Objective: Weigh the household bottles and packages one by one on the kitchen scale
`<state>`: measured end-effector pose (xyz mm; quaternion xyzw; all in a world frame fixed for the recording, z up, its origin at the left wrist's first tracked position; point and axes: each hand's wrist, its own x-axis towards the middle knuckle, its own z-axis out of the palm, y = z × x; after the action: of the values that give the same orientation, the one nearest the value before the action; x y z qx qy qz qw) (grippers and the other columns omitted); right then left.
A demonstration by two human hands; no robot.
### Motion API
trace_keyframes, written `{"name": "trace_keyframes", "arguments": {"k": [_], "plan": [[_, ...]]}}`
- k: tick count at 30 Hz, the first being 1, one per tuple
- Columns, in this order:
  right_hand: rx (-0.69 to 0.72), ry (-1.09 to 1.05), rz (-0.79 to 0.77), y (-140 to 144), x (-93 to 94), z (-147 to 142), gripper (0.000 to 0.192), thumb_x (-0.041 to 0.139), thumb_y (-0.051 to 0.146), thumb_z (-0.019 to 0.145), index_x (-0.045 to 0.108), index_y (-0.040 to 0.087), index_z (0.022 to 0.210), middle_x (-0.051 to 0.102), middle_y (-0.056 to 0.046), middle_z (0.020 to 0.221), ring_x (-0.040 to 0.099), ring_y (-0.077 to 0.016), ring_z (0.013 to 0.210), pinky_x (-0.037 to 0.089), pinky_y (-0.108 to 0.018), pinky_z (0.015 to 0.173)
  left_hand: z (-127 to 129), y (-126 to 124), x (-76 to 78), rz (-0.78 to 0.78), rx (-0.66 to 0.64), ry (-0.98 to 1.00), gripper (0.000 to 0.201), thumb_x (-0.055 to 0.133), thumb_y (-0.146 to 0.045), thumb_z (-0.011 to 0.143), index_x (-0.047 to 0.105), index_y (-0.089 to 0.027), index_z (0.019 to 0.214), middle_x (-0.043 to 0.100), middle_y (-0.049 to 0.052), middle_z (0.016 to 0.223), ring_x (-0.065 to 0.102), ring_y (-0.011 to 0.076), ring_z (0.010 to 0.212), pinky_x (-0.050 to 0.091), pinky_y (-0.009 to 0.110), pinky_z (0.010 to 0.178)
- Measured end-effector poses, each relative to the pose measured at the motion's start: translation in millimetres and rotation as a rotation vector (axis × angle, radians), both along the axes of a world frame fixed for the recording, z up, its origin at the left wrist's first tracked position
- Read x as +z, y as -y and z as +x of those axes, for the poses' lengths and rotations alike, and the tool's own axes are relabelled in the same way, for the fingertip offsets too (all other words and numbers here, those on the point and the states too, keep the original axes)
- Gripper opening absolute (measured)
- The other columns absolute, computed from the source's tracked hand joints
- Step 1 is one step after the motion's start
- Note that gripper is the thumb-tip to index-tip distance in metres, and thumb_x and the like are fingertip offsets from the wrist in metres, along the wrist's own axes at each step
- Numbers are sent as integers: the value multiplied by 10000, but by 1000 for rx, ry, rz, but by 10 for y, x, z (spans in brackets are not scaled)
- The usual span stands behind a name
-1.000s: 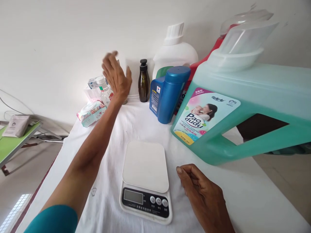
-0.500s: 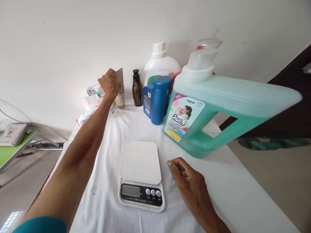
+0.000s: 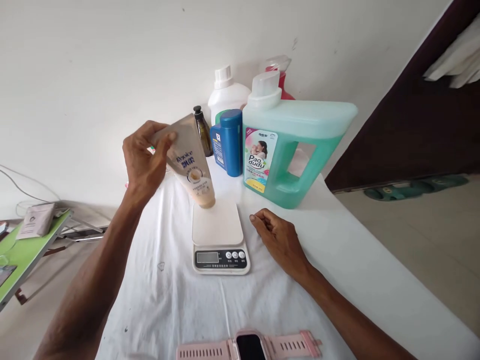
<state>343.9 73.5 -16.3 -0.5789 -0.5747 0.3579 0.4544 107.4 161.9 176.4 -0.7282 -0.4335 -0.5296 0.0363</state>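
Observation:
My left hand grips the flat end of a beige tube labelled Rejoice. The tube hangs tilted, cap end down, just over the far edge of a white kitchen scale. That scale sits in the middle of the white-covered table with its display facing me. My right hand rests on the cloth just right of the scale, fingers loosely curled, holding nothing.
At the back stand a large green detergent jug, a blue bottle, a dark brown bottle, a white jug and a red bottle. A pink smartwatch lies at the near edge. A green side table stands left.
My left hand reached to the back of the table, took the beige tube and brought it over the scale. The camera pulled back. My right hand stayed beside the scale.

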Motion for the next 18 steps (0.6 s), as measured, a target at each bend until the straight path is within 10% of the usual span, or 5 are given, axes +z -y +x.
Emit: {"name": "trace_keyframes", "arguments": {"k": [10,18], "plan": [[-3,32,34,-6,-17,-17,408,510,585,945,511,235,737,513,27,622,429,-148,577,345,-297,590,123,500,-198,-93,-150,0,96,704,-304,932,748,-219,930,708,5,887,632,165,810,491,288,734],[-6,43,35,-4,-3,-19,390,517,564,925,504,232,722,488,33,613,422,-145,590,351,-305,621,12,610,-307,-120,-237,205,474,762,-590,876,691,-281,1229,710,65,1168,662,263,1041,515,390,864]]}}
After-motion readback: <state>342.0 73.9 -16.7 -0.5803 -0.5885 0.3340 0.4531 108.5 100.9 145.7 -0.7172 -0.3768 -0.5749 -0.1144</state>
